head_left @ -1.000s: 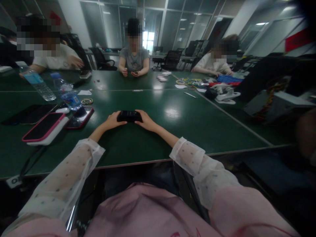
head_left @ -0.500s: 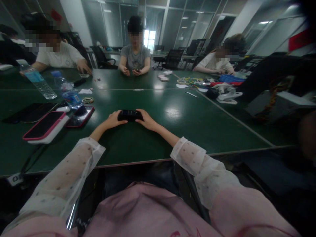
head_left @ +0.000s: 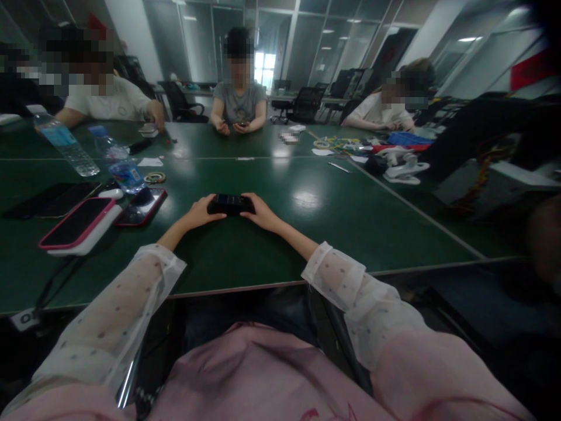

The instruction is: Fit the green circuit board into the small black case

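A small black box-like device [head_left: 231,204] with a dark, faintly marked top face is between my two hands, over the green table [head_left: 272,251]. My left hand [head_left: 204,211] grips its left end, thumb along the near side. At the opposite end my right hand [head_left: 259,211] holds it the same way, the fingers behind it. Its exact kind is too blurred to make out, and I cannot tell whether it rests on the tabletop.
To the left lie a red-cased phone on a white block [head_left: 78,225], another phone [head_left: 142,207], a tape roll [head_left: 155,178] and two water bottles [head_left: 124,169]. Cables [head_left: 339,143] and a white gadget [head_left: 405,168] lie on the right. Several people sit across the table.
My hands and the black device stay nearly in place. Across the table at left, a person's hand has shifted, and a small pale box beside it now shows more fully.
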Motion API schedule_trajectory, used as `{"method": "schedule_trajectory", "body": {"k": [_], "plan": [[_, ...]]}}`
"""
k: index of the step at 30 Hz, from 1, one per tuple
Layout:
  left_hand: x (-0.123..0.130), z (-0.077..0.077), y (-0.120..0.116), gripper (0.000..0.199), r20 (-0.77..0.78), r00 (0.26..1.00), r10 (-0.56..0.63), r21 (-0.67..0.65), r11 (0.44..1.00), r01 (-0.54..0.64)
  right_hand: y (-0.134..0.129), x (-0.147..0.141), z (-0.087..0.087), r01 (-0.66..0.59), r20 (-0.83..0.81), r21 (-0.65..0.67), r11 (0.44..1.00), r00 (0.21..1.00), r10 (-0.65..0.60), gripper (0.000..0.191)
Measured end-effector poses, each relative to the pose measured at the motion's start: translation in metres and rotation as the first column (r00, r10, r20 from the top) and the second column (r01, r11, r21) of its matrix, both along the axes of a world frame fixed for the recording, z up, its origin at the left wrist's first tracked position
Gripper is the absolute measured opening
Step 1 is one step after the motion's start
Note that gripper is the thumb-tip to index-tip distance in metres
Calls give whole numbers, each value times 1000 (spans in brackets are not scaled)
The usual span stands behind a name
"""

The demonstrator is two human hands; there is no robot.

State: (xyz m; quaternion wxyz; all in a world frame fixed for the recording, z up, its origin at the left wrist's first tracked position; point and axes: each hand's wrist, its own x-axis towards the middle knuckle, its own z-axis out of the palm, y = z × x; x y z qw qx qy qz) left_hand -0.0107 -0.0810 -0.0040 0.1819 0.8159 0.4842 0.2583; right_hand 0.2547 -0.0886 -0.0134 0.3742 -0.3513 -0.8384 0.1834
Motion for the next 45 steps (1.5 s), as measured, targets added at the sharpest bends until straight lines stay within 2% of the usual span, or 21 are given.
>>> {"method": "schedule_trajectory", "body": {"k": [4,9,12,15,20,26,36,41,45], "plan": [[-1,-5,4,71,90,994,-60,48,997,56,1,1,0,-8,-62,11,1000,998,9,53],[-3,-13,9,75,120,992,-50,15,999,49,-2,-2,3,38,-193,17,999,981,-34,52],[-3,-12,7,70,116,991,-73,32,997,70,-2,-2,8,122,-310,19,992,944,-111,55],[-3,-8,4,66,100,992,-80,33,997,77,1,4,11,261,-380,43,964,897,-226,57],[-2,-5,3,65,60,996,-67,26,998,65,13,18,4,442,-292,75,894,867,-404,52],[-2,-3,1,64,34,997,-68,18,998,67,17,22,-4,558,-147,45,828,824,-547,50],[-1,-5,4,63,7,999,-32,18,999,32,17,21,-6,606,17,-24,795,796,-606,51],[0,-2,1,60,2,999,-43,10,999,43,15,18,-7,658,-31,-2,753,753,-658,67],[2,2,-3,60,-7,999,-33,-3,999,33,14,16,-7,666,-84,-6,746,743,-664,67]]}}
